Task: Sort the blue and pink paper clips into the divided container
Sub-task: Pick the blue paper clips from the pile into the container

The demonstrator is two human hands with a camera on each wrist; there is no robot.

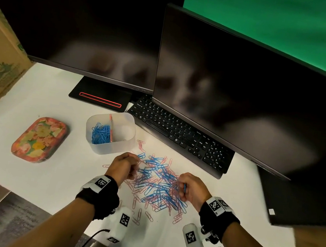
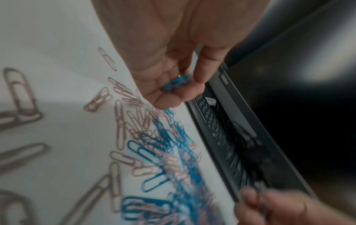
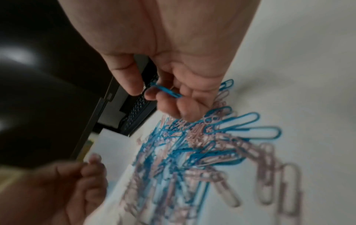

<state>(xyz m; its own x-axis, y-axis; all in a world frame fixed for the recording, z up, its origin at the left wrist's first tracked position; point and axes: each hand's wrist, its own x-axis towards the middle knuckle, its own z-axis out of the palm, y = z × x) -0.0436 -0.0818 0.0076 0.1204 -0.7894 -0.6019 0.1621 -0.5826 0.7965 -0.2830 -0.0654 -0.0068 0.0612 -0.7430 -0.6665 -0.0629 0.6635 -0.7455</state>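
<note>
- On the white surface (image 1: 52, 173), right in front of you, the mixed pile of blue and pink paper clips (image 1: 160, 185) sprawls between your two hands, with strays scattered toward you.
- Your left hand (image 1: 124, 167) hovers at the pile's left edge, fingers (image 2: 173, 97) curled, a blue clip (image 2: 177, 82) lying in them under the thumb — the left wrist view shows it plainly.
- Your right hand (image 1: 192, 187) sits at the pile's right edge, thumb and fingers (image 3: 173, 106) pinching another blue clip (image 3: 167, 91); it juts from the fist edge-on in the head view.
- The divided container (image 1: 129, 139) stands just beyond the pile, up and to the left. Its left compartment holds a heap of blue clips (image 1: 101, 134); the right compartment looks close to bare, though the frosted wall makes that hard to tell.
- Here's what matters — the blue compartment lies forward and left of both hands, and your left hand is clearly the nearer one. Your right would have to cross the whole pile.
- My read: the sort is early, plenty of both colours left, pinks barely begun.
- The keyboard (image 1: 179, 133) runs along the pile's far right, and a floral tin (image 1: 39, 140) sits well off to the left.
</note>
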